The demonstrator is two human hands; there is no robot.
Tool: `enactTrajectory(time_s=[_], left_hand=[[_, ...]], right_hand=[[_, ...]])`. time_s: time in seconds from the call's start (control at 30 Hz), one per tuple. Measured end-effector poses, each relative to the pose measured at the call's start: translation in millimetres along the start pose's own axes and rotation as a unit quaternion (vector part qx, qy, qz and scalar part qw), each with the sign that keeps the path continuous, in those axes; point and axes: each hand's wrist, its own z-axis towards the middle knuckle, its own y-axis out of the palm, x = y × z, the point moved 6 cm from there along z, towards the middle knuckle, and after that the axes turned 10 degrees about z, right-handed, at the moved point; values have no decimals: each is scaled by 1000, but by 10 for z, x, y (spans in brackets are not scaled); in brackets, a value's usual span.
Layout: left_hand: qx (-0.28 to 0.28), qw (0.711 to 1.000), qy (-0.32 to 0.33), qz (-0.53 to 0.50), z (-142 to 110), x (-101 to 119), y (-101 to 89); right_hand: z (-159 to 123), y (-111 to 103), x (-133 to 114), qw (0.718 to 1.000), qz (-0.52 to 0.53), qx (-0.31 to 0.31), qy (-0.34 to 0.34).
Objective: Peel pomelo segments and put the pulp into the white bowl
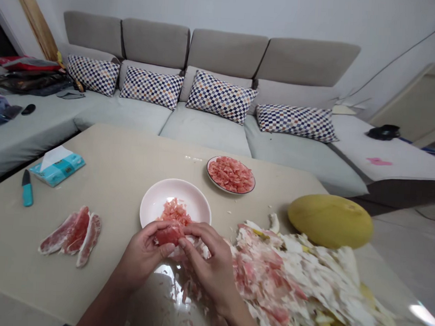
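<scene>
Between both hands, over the near rim of a white bowl [152, 198], is a red pomelo segment [169, 234]. My left hand [140, 254] grips its left side between thumb and fingers. Pinched at its right side are the thumb and fingertips of my right hand [209, 261]. Loose pink pulp [176, 210] lies inside the bowl. Beyond it, a dark-rimmed plate [211, 178] is heaped with more red pulp [232, 173]. Several unpeeled pomelo segments [76, 233] lie together on the table to the left.
A large pile of white and pink peel [291, 276] covers the table's right side, beside a whole yellow pomelo [330, 220]. At left are a turquoise-handled knife [27, 189] and a tissue pack [58, 167]. A grey sofa [208, 128] with checked cushions stands behind the table.
</scene>
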Motion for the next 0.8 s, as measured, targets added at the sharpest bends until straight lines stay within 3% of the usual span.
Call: enactTrajectory(time_s=[0.3, 0.6, 0.8], left_hand=[[5, 1000, -15, 5, 7, -25, -18], [1, 995, 31, 92, 22, 2, -50], [-3, 993, 36, 112, 13, -27, -58]], right_hand=[[-2, 35, -39, 996, -55, -21, -62], [3, 64, 31, 995, -69, -55, -36], [-33, 82, -20, 984, -135, -24, -117]])
